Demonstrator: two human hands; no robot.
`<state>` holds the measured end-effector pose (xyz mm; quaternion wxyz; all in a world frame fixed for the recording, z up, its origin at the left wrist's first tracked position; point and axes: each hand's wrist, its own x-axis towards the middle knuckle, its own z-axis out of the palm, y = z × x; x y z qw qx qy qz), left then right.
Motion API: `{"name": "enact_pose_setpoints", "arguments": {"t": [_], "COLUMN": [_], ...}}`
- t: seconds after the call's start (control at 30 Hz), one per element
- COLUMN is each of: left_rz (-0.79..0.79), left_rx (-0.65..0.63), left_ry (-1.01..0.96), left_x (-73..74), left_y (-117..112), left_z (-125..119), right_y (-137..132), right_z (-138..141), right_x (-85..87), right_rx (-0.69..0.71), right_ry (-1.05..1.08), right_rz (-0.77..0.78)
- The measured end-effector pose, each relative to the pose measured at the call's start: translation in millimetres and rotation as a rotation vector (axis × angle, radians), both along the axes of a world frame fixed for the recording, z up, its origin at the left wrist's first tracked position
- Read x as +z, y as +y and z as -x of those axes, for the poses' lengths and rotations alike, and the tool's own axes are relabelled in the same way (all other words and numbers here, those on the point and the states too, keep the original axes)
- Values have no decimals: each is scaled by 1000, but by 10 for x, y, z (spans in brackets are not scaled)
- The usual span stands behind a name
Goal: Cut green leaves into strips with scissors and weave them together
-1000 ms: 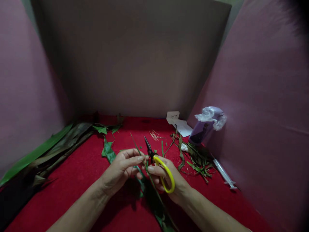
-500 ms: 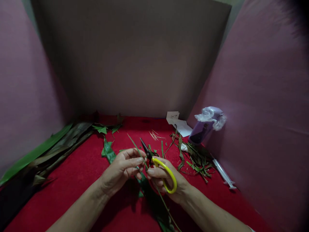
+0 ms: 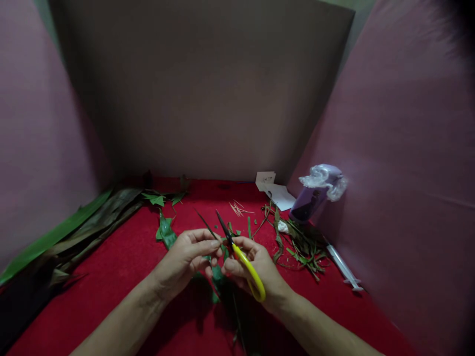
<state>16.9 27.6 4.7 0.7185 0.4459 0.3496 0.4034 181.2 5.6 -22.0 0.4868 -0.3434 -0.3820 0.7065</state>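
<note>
Between the left fingers (image 3: 202, 248) slants a green strip (image 3: 205, 221).

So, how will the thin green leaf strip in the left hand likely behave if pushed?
The thin green leaf strip is probably fairly stiff for its width, since its free end juts nearly straight from the left hand. It is likely very light, being so narrow. Unsupported beyond the fingers, it may bend aside easily.

Lower centre, it's left hand (image 3: 189, 254) with the stem (image 3: 204, 221), right hand (image 3: 264, 277) with the scissors (image 3: 245, 259) just beside; toothpicks (image 3: 237, 209) behind them on the cloth (image 3: 122, 277); leaves (image 3: 74, 232) lower left; right of centre, bottle (image 3: 308, 200) behind the syringe (image 3: 343, 267), papers (image 3: 282, 198) to its left.
</note>
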Motion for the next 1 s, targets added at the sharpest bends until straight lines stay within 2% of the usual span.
{"name": "enact_pose_setpoints", "arguments": {"t": [0.07,0.17,0.53,1.0], "left_rz": [29,54,26,8], "left_rx": [8,11,39,39], "left_ry": [20,19,36,39], "left_x": [-40,-76,-61,-80], "left_y": [16,23,38,46], "left_z": [-7,-27,-35,-15], "right_y": [-1,-5,3,-14], "right_z": [23,29,22,38], "right_x": [-25,-54,-97,-61], "right_rx": [-31,-6,21,-3], "right_ry": [-4,-12,-65,-120], "right_rz": [-2,10,-12,8]}}
